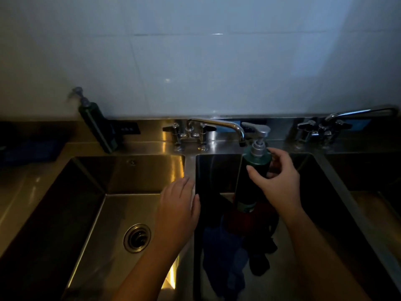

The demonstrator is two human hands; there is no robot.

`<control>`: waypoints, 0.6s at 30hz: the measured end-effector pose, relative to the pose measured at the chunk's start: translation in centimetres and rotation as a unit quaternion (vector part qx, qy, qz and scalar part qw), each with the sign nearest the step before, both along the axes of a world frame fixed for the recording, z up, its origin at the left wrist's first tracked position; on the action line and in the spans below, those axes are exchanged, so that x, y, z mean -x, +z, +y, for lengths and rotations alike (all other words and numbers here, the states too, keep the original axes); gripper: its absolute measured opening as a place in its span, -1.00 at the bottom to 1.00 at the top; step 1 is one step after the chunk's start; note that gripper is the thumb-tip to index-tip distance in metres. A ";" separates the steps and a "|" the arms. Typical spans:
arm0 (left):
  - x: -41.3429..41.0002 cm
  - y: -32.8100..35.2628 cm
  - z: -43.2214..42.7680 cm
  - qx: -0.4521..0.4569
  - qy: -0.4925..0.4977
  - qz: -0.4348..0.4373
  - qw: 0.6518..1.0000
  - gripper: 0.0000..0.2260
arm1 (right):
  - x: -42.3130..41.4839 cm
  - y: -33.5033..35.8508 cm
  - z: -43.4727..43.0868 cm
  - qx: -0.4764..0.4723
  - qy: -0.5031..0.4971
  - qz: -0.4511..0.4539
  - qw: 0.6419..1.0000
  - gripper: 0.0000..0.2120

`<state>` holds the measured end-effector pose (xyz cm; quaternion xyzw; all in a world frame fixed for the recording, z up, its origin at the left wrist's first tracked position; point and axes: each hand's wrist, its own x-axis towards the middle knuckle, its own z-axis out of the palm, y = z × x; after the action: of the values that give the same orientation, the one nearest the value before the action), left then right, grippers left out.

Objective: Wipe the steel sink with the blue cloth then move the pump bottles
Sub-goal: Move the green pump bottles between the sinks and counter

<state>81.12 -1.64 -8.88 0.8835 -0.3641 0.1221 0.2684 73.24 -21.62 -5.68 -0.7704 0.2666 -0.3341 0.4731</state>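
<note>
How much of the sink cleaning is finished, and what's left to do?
The wiping looks over: the blue cloth lies loose in the middle basin. In hand: the right hand grips one pump bottle over that basin. Left: the other pump bottle stands by the wall. The left hand rests on the divider.

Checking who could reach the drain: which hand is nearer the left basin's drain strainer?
Left. The left hand hovers just right of the drain strainer; the right hand grips a pump bottle farther right.

Glossy steel sink point(138, 205); soft blue cloth point(225, 257).
</note>
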 end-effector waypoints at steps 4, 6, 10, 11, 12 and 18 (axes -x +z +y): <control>1.7 -0.3 6.1 0.006 0.050 0.010 0.999 -0.62 | 1.1 0.2 5.3 -0.002 0.040 -0.009 0.999 -0.52; 2.5 -0.3 10.1 0.007 0.084 0.017 0.996 -0.60 | 1.2 0.6 8.6 0.003 0.061 -0.011 0.998 -0.51; 4.2 0.1 16.8 0.020 0.153 0.037 0.987 -0.57 | 1.2 1.8 14.4 0.020 0.100 -0.013 0.995 -0.49; 4.6 0.2 18.7 0.024 0.172 0.039 0.984 -0.56 | 1.2 2.0 16.1 0.021 0.112 -0.016 0.993 -0.49; 5.1 0.1 20.6 0.026 0.185 0.038 0.982 -0.56 | 1.3 2.3 17.8 0.023 0.125 -0.020 0.992 -0.49; 8.0 -0.8 30.9 0.055 0.272 0.047 0.959 -0.70 | 0.9 2.9 28.4 0.005 0.203 -0.028 0.979 -0.50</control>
<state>73.12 29.22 -9.73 0.9377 -0.0894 0.1692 0.2900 72.35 6.76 -2.76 -0.8014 0.0895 -0.2535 0.5343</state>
